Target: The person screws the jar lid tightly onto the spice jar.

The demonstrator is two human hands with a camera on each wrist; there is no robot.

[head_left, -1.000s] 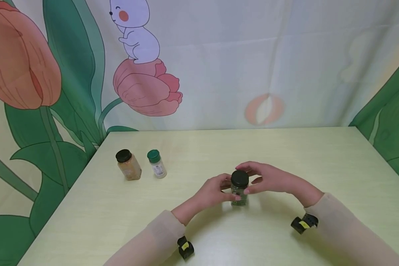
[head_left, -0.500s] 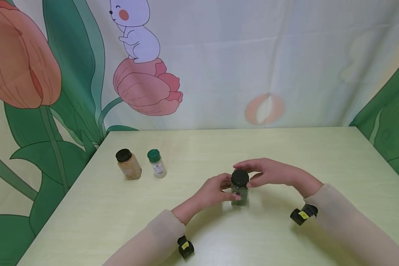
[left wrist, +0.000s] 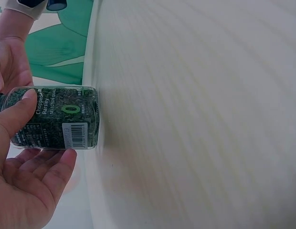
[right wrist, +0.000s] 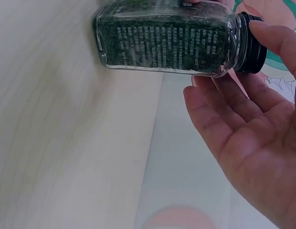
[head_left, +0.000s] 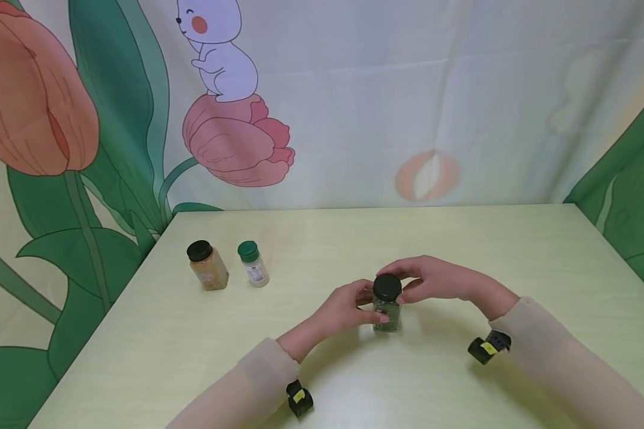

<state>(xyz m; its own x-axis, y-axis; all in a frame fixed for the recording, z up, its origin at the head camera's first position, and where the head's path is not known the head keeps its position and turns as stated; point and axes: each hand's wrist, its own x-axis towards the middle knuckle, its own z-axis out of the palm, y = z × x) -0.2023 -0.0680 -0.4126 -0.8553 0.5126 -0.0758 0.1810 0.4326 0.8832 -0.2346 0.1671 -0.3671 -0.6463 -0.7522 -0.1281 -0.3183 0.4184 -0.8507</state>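
A glass jar of chopped parsley (head_left: pixel 389 319) with a black screw lid (head_left: pixel 387 287) stands upright on the table. My left hand (head_left: pixel 343 310) grips its body from the left, the thumb across the front; in the left wrist view the thumb lies on the label and the fingers support the opposite side. From the right, my right hand (head_left: pixel 445 280) holds the lid between thumb and fingers. The right wrist view shows its thumb (right wrist: pixel 272 33) against the lid's ribbed edge, with the fingers curled at the other side, some partly hidden by the jar.
A jar with orange-brown contents and a black lid (head_left: pixel 208 269) stands at the table's back left. Beside it is a smaller white bottle with a green cap (head_left: pixel 255 269). A printed curtain (head_left: pixel 349 119) hangs behind the pale table (head_left: pixel 139 357).
The right hand has risen slightly; its thumb has moved up from the jar's side to the lid. My left hand and the jar have stayed in place.
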